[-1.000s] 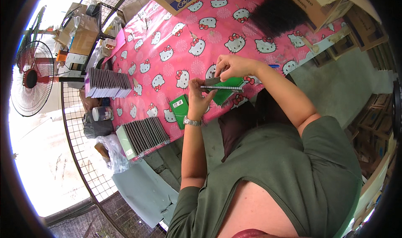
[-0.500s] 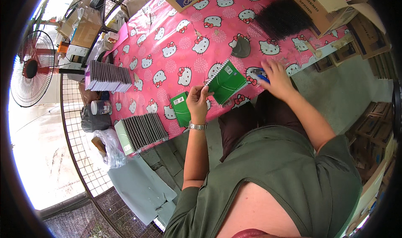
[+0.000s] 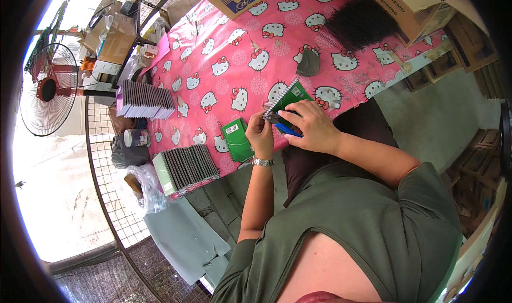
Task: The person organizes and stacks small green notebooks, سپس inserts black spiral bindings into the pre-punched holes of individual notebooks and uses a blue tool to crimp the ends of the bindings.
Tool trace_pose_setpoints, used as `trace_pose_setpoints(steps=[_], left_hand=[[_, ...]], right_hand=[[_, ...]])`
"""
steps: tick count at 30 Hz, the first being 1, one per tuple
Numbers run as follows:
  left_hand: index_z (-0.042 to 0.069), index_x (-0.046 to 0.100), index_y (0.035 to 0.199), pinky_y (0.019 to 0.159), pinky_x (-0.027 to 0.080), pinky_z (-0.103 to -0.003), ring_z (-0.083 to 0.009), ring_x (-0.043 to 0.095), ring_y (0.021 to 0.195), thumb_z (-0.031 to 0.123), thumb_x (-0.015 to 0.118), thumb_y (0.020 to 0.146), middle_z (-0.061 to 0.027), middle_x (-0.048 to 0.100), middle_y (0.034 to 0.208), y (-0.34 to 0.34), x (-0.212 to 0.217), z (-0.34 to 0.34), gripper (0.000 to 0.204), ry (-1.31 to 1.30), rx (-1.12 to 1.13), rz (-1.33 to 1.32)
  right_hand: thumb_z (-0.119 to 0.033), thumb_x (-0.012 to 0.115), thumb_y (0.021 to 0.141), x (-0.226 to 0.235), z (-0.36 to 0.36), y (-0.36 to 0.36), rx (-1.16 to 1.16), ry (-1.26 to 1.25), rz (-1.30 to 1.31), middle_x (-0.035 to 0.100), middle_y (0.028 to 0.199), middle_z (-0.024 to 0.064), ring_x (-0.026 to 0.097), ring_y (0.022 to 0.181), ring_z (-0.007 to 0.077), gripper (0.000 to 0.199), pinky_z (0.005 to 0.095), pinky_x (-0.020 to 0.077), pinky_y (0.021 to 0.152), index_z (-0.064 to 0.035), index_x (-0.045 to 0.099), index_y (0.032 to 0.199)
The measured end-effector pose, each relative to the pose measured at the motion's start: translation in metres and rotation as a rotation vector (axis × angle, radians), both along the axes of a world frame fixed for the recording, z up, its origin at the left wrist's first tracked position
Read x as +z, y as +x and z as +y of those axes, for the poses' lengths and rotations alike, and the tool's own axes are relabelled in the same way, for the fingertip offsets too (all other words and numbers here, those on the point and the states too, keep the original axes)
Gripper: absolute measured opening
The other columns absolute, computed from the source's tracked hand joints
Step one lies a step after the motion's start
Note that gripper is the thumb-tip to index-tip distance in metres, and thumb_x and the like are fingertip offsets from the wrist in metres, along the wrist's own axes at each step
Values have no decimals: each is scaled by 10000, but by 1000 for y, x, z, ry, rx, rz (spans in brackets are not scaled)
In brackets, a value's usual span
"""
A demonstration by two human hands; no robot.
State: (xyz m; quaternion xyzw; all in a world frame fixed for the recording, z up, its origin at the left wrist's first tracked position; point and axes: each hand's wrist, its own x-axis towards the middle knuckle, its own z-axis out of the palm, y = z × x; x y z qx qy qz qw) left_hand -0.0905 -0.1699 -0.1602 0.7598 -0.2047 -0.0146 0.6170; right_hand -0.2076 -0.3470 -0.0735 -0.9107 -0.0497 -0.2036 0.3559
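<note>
A green spiral notebook (image 3: 289, 96) is held tilted above the pink cartoon-print worktop (image 3: 224, 42), left hand (image 3: 260, 134) fingers pinched on its lower edge, right hand (image 3: 312, 127) clamped over blue-handled pliers (image 3: 286, 128). Another green notebook (image 3: 237, 139) lies alongside; cardboard boxes (image 3: 410, 4) line the far edge.
</note>
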Motion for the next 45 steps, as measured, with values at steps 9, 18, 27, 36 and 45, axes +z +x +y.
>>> trace_pose_setpoints(steps=[9,18,27,36,45], left_hand=[[-35,684,1014,779,531,-247,-114,649,874,-124,632,865,-64,688,961,-18,24,-10,182,25,78,-128],[70,686,963,800,500,-434,-339,633,885,102,626,815,-125,689,956,27,151,41,163,900,-36,-474],[55,656,1013,828,499,-439,-343,601,999,206,689,817,-134,661,1056,27,63,-15,250,780,-155,-413],[94,618,1083,779,531,-423,-316,631,925,149,699,773,-94,619,1097,-22,50,-57,325,906,-507,-565],[69,604,1057,890,438,-451,-321,605,933,64,587,807,-111,639,992,-1,69,-44,251,847,-285,-610]], right_hand=[[-186,692,875,-11,0,-5,231,1338,768,660,1062,165,647,980,244,432,360,512,871,-16,606,1263],[-207,689,696,-58,-113,-25,-271,-57,386,569,1104,173,560,1055,377,530,474,462,931,-79,572,1198],[-204,666,826,-92,-203,77,-594,-304,193,596,1108,158,581,1068,351,280,459,500,912,-39,640,1050],[-127,666,784,-92,-221,93,-607,-474,219,614,1040,139,618,1009,336,259,439,527,872,-53,658,1032],[-18,588,828,-40,-123,40,93,260,-21,598,1038,144,609,960,307,311,393,514,857,-113,721,1093]])
